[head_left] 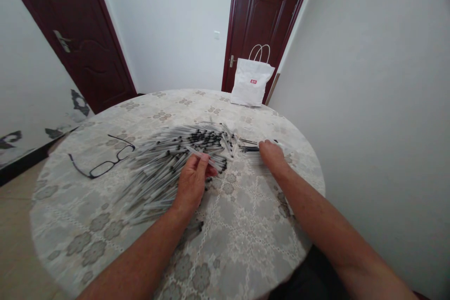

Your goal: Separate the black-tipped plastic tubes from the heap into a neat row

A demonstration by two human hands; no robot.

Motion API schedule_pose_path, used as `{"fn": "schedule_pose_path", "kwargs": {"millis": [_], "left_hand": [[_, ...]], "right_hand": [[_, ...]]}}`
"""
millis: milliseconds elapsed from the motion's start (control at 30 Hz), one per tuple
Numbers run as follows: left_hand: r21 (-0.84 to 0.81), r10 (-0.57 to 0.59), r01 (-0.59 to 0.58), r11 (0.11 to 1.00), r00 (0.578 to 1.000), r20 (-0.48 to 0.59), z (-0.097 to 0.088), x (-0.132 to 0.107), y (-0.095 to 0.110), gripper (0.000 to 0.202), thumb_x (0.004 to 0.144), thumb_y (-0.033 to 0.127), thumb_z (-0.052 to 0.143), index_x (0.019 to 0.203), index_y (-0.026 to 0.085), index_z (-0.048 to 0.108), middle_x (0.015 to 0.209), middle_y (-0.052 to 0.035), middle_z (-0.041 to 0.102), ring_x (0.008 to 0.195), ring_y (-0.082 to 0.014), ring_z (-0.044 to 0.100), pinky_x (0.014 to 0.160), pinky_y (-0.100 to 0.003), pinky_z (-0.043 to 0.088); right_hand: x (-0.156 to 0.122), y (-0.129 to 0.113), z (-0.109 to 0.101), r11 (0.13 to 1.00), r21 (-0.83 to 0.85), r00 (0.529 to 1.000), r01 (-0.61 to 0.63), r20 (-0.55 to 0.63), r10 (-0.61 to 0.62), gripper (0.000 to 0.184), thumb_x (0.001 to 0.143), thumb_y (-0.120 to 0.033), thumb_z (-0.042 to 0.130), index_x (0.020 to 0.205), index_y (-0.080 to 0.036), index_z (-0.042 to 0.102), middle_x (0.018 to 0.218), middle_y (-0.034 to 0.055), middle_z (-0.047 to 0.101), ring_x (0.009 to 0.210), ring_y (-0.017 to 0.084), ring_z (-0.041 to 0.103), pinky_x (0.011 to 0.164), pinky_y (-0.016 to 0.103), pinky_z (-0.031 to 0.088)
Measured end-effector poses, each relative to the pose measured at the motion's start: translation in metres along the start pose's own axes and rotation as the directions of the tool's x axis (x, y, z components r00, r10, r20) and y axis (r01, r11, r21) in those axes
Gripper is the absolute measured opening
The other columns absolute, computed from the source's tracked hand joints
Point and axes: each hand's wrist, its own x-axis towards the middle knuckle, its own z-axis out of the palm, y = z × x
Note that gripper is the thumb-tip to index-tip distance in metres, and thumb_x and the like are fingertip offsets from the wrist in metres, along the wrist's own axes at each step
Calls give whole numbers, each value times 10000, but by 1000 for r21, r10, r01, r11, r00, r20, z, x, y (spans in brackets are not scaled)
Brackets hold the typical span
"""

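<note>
My left hand [194, 176] is closed in a pinch on a clear pen barrel [194, 151], held slanting over a large pile of similar barrels. The loose clear pen barrels [151, 168], many with black ends, fan out to the left of and beyond that hand. My right hand [271, 152] is closed at the right end of a small group of thin dark pen refills [249, 149] on the table. What its fingertips pinch is hidden. A few barrels with black ends [192, 230] lie apart, near my left forearm.
A round table with a patterned cloth [242, 225] carries everything. Folded-out eyeglasses [105, 166] lie at its left. Toward the back right stands a white paper bag [251, 82] with looped handles. Walls and two dark red doors [263, 14] are beyond.
</note>
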Motion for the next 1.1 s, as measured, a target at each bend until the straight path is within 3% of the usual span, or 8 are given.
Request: {"fn": "schedule_pose_path", "kwargs": {"millis": [233,333,433,500,600,833,1000,1100], "left_hand": [[64,-37,34,997,998,49,0,-1,-1,407,871,536,651,1042,169,691,833,-29,694,729,-176,671,712,-301,561],[61,-56,50,997,995,88,2,-3,5,393,842,491,695,1070,172,669,876,-36,719,748,-192,691,741,-333,574],[61,-61,52,997,986,155,6,-7,10,352,822,432,730,1044,181,621,881,-35,731,767,-196,703,758,-339,573],[61,-73,61,996,974,213,8,-9,11,314,823,406,732,1002,185,596,875,-34,732,772,-192,704,760,-336,571],[88,-90,68,994,958,272,9,-10,10,283,824,391,729,961,184,593,851,-30,725,764,-187,699,758,-336,573],[203,-74,36,979,980,184,4,-6,12,324,848,459,697,1010,181,659,853,-47,748,773,-212,726,763,-342,573],[302,-62,-5,953,975,213,4,-7,8,263,852,430,690,957,190,717,828,-46,760,764,-216,731,744,-319,556],[346,-46,-34,938,974,221,4,-8,7,230,857,415,682,904,194,727,783,-38,751,718,-205,720,703,-301,541]], "right_hand": [[-14,-3,-10,998,48,999,-37,-29,38,302,959,-59,424,1143,-123,654,1101,186,688,989,255,709,838,326,505],[-41,-16,-23,965,254,991,72,-127,-40,256,985,-142,461,1108,-158,686,1063,138,723,1023,235,691,894,319,482],[-77,-36,-36,696,622,931,359,-289,-223,198,983,-255,541,1069,-198,710,1004,59,747,913,174,692,848,271,479],[-96,-51,-40,500,760,908,415,-312,-279,199,988,-302,546,1052,-217,714,930,21,745,788,142,676,748,248,478],[-109,-67,-37,388,813,895,435,-343,-285,147,956,-304,605,995,-217,717,872,5,732,755,136,648,697,241,455],[-100,-54,-22,466,716,851,520,-391,-349,125,934,-217,626,1041,-195,687,962,38,718,844,151,638,771,261,455],[-97,-31,-23,621,582,850,525,-325,-415,124,954,-217,591,1046,-194,671,979,55,703,905,176,633,817,278,446],[-93,-15,-23,757,470,891,455,-239,-387,146,961,-212,563,1067,-208,664,1032,57,693,949,188,631,837,277,441]]}}
